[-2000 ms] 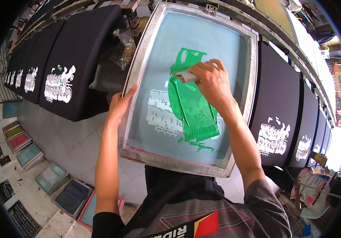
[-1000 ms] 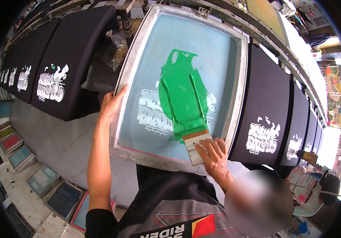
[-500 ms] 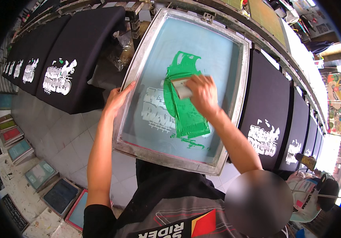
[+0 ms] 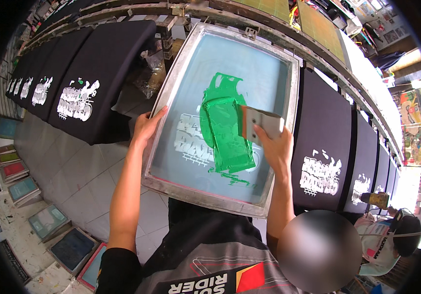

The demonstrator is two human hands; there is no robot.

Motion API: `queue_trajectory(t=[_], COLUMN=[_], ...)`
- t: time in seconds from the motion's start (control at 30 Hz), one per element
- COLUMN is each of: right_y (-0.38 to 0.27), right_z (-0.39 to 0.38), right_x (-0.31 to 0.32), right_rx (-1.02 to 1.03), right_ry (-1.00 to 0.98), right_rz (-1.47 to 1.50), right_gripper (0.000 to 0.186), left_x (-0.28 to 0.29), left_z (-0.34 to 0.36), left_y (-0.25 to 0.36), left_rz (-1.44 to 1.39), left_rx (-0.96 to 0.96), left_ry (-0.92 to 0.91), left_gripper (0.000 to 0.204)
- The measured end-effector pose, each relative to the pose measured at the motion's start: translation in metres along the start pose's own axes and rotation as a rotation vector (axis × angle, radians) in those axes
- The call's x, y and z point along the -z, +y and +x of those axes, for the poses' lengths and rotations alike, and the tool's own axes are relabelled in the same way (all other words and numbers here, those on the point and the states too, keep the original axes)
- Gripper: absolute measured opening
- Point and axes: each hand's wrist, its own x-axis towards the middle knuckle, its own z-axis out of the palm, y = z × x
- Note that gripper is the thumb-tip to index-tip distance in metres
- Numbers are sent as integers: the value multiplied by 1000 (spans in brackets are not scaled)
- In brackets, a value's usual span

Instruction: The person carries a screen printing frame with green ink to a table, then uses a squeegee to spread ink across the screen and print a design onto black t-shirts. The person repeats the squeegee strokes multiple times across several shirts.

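Note:
A silk screen in a worn metal frame (image 4: pixel 205 200) lies in front of me, its pale blue mesh (image 4: pixel 259 68) showing a white lettered design below. Thick green ink (image 4: pixel 226 134) covers a strip down the middle of the mesh. My left hand (image 4: pixel 146 126) grips the frame's left rail. In my right hand (image 4: pixel 278 151) is a squeegee (image 4: pixel 267 122) with a pale holder and an orange-brown blade edge. It is tilted over the right side of the mesh, beside the ink. Whether the blade touches the mesh I cannot tell.
Black printed shirts (image 4: pixel 102 68) lie in a row on the left, and more black shirts (image 4: pixel 320 132) on the right. Several small screens (image 4: pixel 73 250) stand at the lower left. Another person (image 4: pixel 379 245) works at the lower right, near a yellow-and-black tool (image 4: pixel 378 199).
My right hand has drawn the squeegee to the right, off the green ink, and turned it so its flat side shows. The left hand keeps its hold on the frame.

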Motion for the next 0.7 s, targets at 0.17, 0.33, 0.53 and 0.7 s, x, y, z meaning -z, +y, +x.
queue_trajectory(t=[0.17, 0.33, 0.53, 0.7], right_y=[65, 123, 116, 131], right_z=[-33, -44, -33, -26], right_x=[2, 31, 36, 32], right_rx=[-240, -263, -354, -383], right_ry=[380, 467, 232, 314], right_rz=[549, 620, 796, 819], right_gripper=[41, 51, 49, 45], left_x=[-2, -5, 36, 30], left_z=[7, -2, -30, -39], left_y=[-16, -5, -67, -58], left_rz=[94, -97, -1, 67], left_rx=[-145, -244, -96, -179], left_ry=[94, 65, 14, 53], left_gripper=[71, 73, 60, 57])
